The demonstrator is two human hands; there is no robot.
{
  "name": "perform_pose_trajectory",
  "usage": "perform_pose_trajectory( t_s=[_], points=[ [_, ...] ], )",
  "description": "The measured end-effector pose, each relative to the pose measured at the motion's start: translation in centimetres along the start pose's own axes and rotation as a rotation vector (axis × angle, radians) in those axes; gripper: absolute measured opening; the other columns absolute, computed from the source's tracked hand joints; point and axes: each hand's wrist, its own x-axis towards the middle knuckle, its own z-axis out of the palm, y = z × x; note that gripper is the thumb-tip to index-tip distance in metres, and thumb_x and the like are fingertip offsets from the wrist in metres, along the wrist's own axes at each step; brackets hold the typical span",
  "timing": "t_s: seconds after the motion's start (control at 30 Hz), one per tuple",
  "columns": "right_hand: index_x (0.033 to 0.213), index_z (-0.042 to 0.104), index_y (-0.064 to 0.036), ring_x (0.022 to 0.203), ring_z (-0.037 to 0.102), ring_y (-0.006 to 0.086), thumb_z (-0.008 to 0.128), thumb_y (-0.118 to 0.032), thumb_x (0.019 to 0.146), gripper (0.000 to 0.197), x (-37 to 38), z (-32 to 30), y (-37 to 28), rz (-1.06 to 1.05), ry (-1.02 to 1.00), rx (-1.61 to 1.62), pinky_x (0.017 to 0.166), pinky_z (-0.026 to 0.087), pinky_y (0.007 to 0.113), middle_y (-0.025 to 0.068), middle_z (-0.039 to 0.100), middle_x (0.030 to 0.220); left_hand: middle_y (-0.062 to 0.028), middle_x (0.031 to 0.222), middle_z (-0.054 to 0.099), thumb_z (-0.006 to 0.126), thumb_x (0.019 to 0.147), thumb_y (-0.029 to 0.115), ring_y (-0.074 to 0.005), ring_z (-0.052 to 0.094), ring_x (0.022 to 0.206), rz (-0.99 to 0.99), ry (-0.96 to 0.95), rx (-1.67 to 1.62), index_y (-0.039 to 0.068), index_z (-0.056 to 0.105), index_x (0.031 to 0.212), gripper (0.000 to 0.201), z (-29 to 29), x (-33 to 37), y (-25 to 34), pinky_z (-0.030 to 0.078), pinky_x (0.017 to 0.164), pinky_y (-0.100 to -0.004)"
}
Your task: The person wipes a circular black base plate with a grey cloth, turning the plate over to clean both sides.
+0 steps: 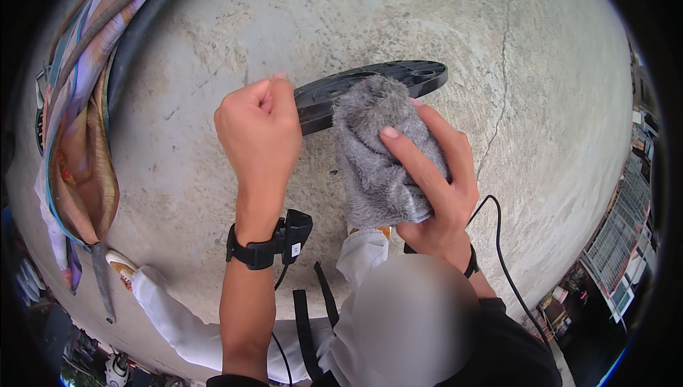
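Note:
My left hand (pixel 257 120) is closed in a fist round the near left end of a long black plastic part (pixel 425 82). The part has a rounded far end with a hollow, ribbed face, and it points away to the right, held over the concrete. A fluffy grey cloth (pixel 380 156) is in my right hand (pixel 442 181), its thumb and fingers pressed into the pile. The cloth lies against the near side of the part and covers some of its middle. How far the cloth wraps round the part is hidden.
A grey concrete floor (pixel 548 81) with a long crack spreads all around. On the left, a colourful fabric sheet (pixel 85 131) lies with dark hoses. Black cables (pixel 501 245) run from my wrist straps. My white-trousered leg (pixel 167 319) stretches left. A metal grille (pixel 617 227) stands far right.

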Motion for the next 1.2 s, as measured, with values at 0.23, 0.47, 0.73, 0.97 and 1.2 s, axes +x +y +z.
perform_pose_trajectory(
  t_s=[0.23, 0.47, 0.73, 0.97, 1.2],
  points=[
    [0.139, 0.088, -0.02, 0.108, 0.069, 0.0369, 0.087, -0.002, 0.067, 0.074, 3.8, 3.5, -1.2, -0.002, 0.047, 0.015, 0.09, 0.062, 0.045, 0.0182, 0.074, 0.152, -0.0034, 0.065, 0.026, 0.071, 0.108, 0.015, -0.0117, 0.025, 0.064, 0.029, 0.058, -0.158, 0.0, 0.037, 0.072, 0.052, -1.0, 2.2, -2.5, 0.02, 0.058, -0.0424],
    [0.139, 0.086, -0.0129, 0.119, 0.077, 0.0406, 0.084, 0.004, 0.075, 0.066, 6.7, 2.0, 5.6, 0.032, 0.22, -0.099, 0.103, 0.061, 0.043, 0.0214, 0.077, 0.146, -0.0001, 0.067, 0.024, 0.071, 0.108, 0.014, -0.0107, 0.024, 0.065, 0.083, 0.101, -0.137, 0.002, 0.035, 0.072, 0.052, -1.9, 5.2, -2.8, 0.019, 0.059, -0.0419],
    [0.138, 0.081, 0.0023, 0.127, 0.082, 0.0312, 0.078, 0.001, 0.097, 0.042, 6.5, 1.1, 10.5, 0.274, 0.218, 0.171, 0.113, 0.059, 0.039, 0.0194, 0.086, 0.133, 0.0052, 0.067, 0.028, 0.07, 0.112, 0.012, -0.0082, 0.024, 0.068, 0.02, 0.091, -0.223, 0.002, 0.035, 0.073, 0.053, -2.6, 3.2, -3.7, 0.016, 0.061, -0.0395],
    [0.13, 0.083, 0.0053, 0.088, 0.076, 0.0145, 0.074, -0.011, 0.108, 0.029, 3.9, 2.9, 13.7, 0.412, 0.162, 0.456, 0.08, 0.061, 0.034, 0.0065, 0.086, 0.1, 0.0066, 0.067, 0.031, 0.069, 0.112, 0.011, -0.0066, 0.025, 0.067, 0.003, 0.143, -0.279, 0.003, 0.036, 0.07, 0.054, -4.8, 1.2, -8.4, 0.015, 0.061, -0.0376],
    [0.129, 0.083, 0.0045, 0.092, 0.075, 0.0139, 0.075, -0.01, 0.108, 0.027, 2.2, 6.4, 12.8, 0.353, 0.001, 0.554, 0.082, 0.06, 0.034, 0.0068, 0.085, 0.103, 0.0028, 0.059, 0.035, 0.064, 0.114, 0.019, -0.0123, 0.032, 0.059, 0.015, 0.08, -0.579, 0.012, 0.04, 0.063, 0.057, -8.4, 0.7, -13.3, 0.034, 0.072, -0.0376]
  ],
)
